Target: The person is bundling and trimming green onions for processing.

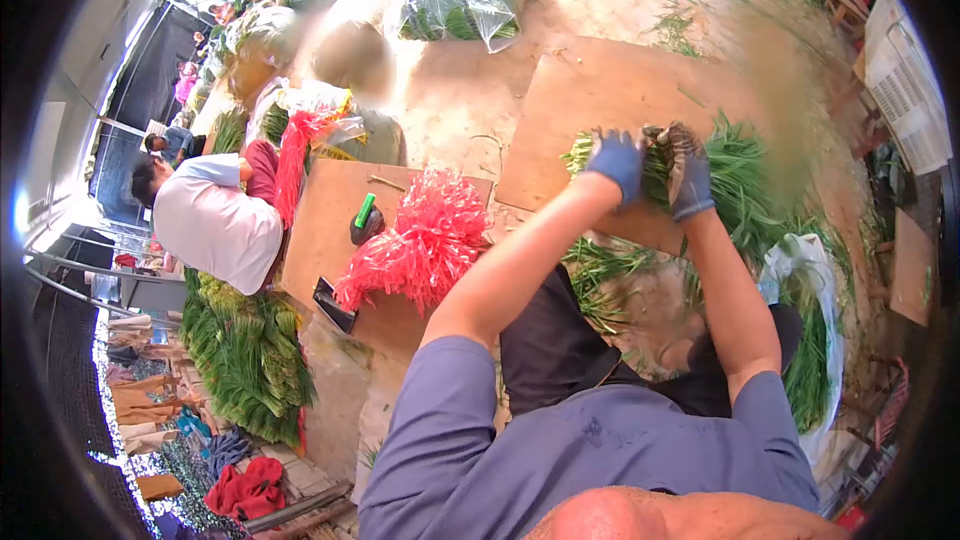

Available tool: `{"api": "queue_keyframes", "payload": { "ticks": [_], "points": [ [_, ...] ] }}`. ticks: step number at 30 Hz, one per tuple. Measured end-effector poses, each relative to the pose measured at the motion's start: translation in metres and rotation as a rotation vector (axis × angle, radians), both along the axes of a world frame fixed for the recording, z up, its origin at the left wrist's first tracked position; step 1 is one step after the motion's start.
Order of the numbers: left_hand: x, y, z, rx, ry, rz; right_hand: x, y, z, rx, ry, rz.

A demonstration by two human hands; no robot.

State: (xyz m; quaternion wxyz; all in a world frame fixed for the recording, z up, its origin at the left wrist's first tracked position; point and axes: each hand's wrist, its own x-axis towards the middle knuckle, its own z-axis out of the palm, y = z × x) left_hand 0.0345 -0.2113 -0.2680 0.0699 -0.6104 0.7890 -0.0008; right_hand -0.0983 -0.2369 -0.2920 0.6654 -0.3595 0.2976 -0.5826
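Note:
A bunch of long, thin, chive-like green stalks (655,180) lies across the wooden board (560,100), with pale yellow-green ends to the left and dark leaves fanning out to the right. My left hand (617,165), in a blue glove, is closed over the bunch near the pale ends. Close beside it, my right hand (685,175) grips the same bunch; its glove is blue with brown-stained fingers. Both palms and the undersides of the fingers are hidden. Loose green stalks (605,270) lie below the board, by my legs.
Red plastic strips (430,240) are heaped on a second board (325,200), beside a black and green object (366,220). Another person (215,220) sits at the left, near stacked green bunches (245,350). A plastic bag (815,330) of greens stands at the right.

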Motion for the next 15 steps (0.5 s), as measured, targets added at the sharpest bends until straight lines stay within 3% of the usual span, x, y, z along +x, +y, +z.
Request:
{"api": "queue_keyframes", "payload": {
  "ticks": [3,6,7,8,9,10,13,15],
  "points": [
    [-0.011,0.008,-0.034,-0.031,-0.028,0.027,0.007,-0.016,-0.018,0.078,-0.12,-0.033],
    [-0.009,0.01,-0.038,-0.169,0.084,0.02,0.015,-0.012,-0.042,-0.157,0.263,-0.107],
    [-0.005,0.0,-0.063,-0.227,0.091,0.02,0.013,0.019,-0.007,-0.237,0.357,-0.088],
    [-0.004,-0.004,-0.079,-0.283,0.098,0.019,0.005,0.036,-0.007,-0.201,0.402,-0.002],
    [-0.004,0.001,-0.053,-0.089,0.129,0.032,-0.002,0.046,-0.008,-0.167,0.445,0.079],
    [-0.004,-0.001,-0.053,-0.132,0.106,0.017,-0.01,0.057,-0.01,-0.129,0.487,0.16],
    [-0.004,-0.005,-0.061,-0.361,0.084,-0.021,-0.012,0.098,-0.001,-0.354,0.697,0.064],
    [0.002,-0.005,-0.066,-0.315,0.075,-0.097,-0.003,0.107,-0.004,-0.623,0.812,-0.158]
  ]
}}
